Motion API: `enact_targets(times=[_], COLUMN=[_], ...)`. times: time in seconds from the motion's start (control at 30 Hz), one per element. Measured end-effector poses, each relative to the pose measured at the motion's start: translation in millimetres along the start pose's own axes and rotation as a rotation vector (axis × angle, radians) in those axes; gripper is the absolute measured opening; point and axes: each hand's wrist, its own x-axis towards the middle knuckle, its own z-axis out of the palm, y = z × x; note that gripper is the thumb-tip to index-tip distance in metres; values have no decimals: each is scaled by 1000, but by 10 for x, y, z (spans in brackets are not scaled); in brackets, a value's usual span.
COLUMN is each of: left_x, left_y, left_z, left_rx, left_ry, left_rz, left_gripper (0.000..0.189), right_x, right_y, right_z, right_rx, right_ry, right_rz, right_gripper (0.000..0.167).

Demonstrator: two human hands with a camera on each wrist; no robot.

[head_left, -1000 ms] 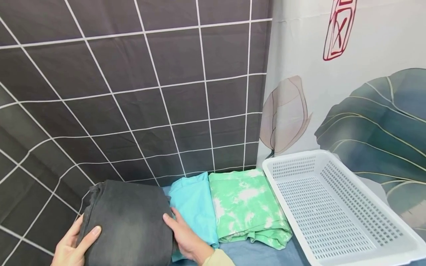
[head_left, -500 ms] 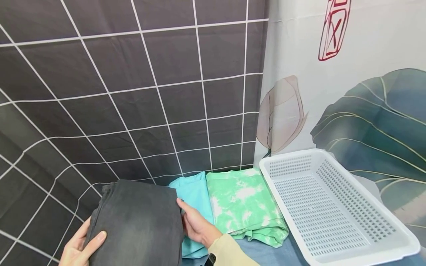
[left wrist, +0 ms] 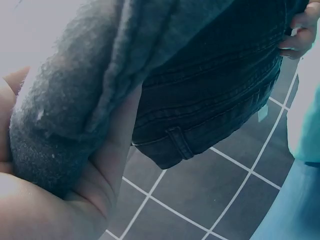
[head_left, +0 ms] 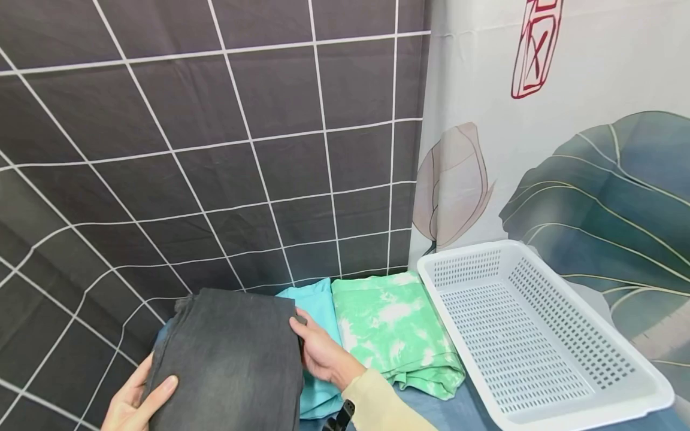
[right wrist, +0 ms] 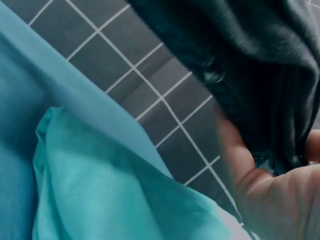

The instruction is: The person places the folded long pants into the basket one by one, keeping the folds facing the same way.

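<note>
A folded pair of dark grey jeans point(head_left: 232, 359) is held up between both hands. My left hand point(head_left: 141, 398) grips its left edge, thumb on top and fingers beneath. The right hand point(head_left: 323, 353) pinches the opposite edge. A waistband with a belt loop point(left wrist: 179, 142) shows on the underside in the left wrist view. In the right wrist view, the right hand point(right wrist: 275, 195) has its thumb and fingers around the dark folds. Just right of the jeans lies a folded bright-blue cloth point(head_left: 318, 395), partly hidden by them and the right hand.
Beside the blue cloth lies a folded green-and-white tie-dye cloth point(head_left: 396, 329). A white perforated plastic basket point(head_left: 450, 311) stands to its right. Blue cloth covers the surface point(head_left: 426, 413) below. A dark gridded curtain point(head_left: 280, 179) hangs behind, with a white patterned curtain at right.
Both hands have carried the jeans a little to the right, so they cover more of the blue cloth. The view has shifted slightly; the green cloth and basket stay put.
</note>
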Motion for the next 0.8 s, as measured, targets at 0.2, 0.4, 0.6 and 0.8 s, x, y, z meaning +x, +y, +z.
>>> enact_targets(times=[0.2, 0.4, 0.6, 0.8], left_x=[-1, 47, 87, 101], left_y=[-6, 11, 40, 99], left_z=[55, 201, 372, 563], left_rx=[28, 42, 54, 82], left_ry=[35, 48, 45, 61], left_rz=[-47, -43, -40, -42], left_gripper=[49, 45, 41, 52], right_x=[-2, -1, -17, -29], right_y=[-151, -336, -507, -713], right_z=[-1, -22, -59, -76], right_rx=[-76, -199, -309, -371], right_ry=[60, 145, 184, 220], right_rz=[12, -11, -39, -49], right_gripper=[53, 51, 53, 55])
